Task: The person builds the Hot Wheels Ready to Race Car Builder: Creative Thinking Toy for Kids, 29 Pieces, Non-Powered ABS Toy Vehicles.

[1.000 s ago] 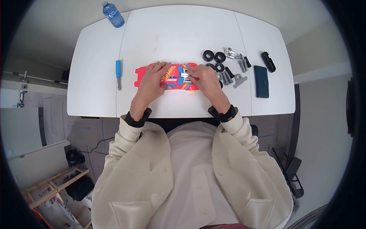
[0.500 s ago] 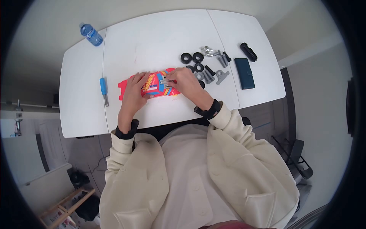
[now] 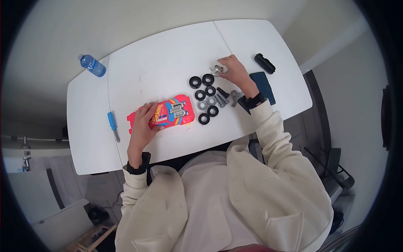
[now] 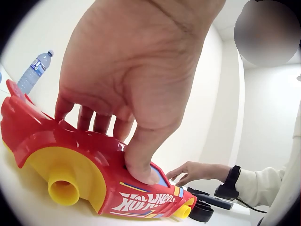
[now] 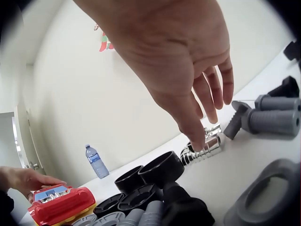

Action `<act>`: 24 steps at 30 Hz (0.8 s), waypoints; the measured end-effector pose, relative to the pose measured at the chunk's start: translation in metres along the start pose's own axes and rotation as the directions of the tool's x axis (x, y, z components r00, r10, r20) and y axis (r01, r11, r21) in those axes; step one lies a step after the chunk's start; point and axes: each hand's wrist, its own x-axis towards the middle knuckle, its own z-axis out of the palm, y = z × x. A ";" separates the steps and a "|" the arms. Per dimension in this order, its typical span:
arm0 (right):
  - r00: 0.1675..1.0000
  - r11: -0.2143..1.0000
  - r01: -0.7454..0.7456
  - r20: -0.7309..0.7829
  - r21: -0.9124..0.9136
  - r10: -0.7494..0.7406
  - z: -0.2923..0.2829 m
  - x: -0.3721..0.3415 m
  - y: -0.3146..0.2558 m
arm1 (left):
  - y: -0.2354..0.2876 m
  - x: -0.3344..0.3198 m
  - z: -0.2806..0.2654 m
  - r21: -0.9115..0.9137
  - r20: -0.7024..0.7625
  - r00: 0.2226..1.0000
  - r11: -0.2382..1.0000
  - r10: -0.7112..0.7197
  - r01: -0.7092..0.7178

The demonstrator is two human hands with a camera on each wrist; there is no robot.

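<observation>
The red toy car body (image 3: 184, 110) lies on the white table with a chrome engine piece (image 3: 179, 109) seated in its top. My left hand (image 3: 143, 125) grips the body from above; in the left wrist view the thumb presses its near side and the fingers reach over the far side. At the other chrome piece (image 5: 207, 147), behind the black wheels, is my right hand (image 5: 178, 61), its thumb touching the piece and its fingers reaching down around it. Whether the fingers have closed on it is partly hidden.
Black wheels (image 3: 195, 82), grey screws (image 3: 222, 98) and a grey wrench-like part (image 3: 235, 97) lie right of the car. A blue screwdriver (image 3: 112, 121) and a bottle (image 3: 92, 65) stand out at left. A dark phone case (image 3: 263, 86) and black case (image 3: 265, 63) lie at right.
My right hand has left the chrome piece on the car and moved right and away to the other chrome piece. The left hand stays on the car; the head view has shifted.
</observation>
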 end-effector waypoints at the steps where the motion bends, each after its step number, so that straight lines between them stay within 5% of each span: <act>1: 0.999 0.999 0.011 0.039 -0.036 -0.009 0.006 0.001 0.001 | 0.001 -0.002 -0.001 0.001 0.000 1.000 1.000 0.005 -0.005; 7: 0.997 0.997 0.051 0.061 -0.057 -0.048 0.007 0.009 0.000 | 0.007 -0.003 -0.004 -0.009 0.029 0.999 1.000 -0.023 0.023; 9: 0.985 0.996 0.078 -0.155 0.040 -0.071 -0.006 0.008 -0.012 | 0.005 -0.001 -0.007 0.006 0.057 0.998 0.999 -0.032 0.032; 11: 0.977 0.986 0.136 -0.178 0.100 -0.116 -0.021 0.007 -0.036 | -0.005 -0.001 -0.004 -0.004 0.058 0.996 0.997 0.075 -0.075; 16: 0.976 0.775 0.162 0.018 0.611 -0.218 -0.033 -0.018 -0.115 | 0.009 0.008 -0.016 0.118 0.069 0.997 0.993 0.019 -0.027; 18: 0.966 0.723 0.176 0.024 0.669 -0.258 -0.028 -0.029 -0.145 | 0.023 0.010 -0.025 -0.181 -0.013 0.999 0.982 0.052 -0.054; 19: 0.951 0.739 0.220 0.030 0.637 -0.308 -0.026 -0.034 -0.156 | 0.030 0.010 -0.026 -0.175 -0.018 0.998 0.983 0.053 -0.056; 21: 0.932 0.751 0.265 0.040 0.604 -0.361 -0.019 -0.038 -0.172 | 0.043 0.008 -0.025 -0.561 0.056 0.998 0.828 0.040 -0.002; 24: 0.925 0.684 0.270 0.016 0.677 -0.381 -0.011 -0.044 -0.187 | 0.056 0.001 -0.022 -0.566 0.065 0.997 0.824 0.031 0.011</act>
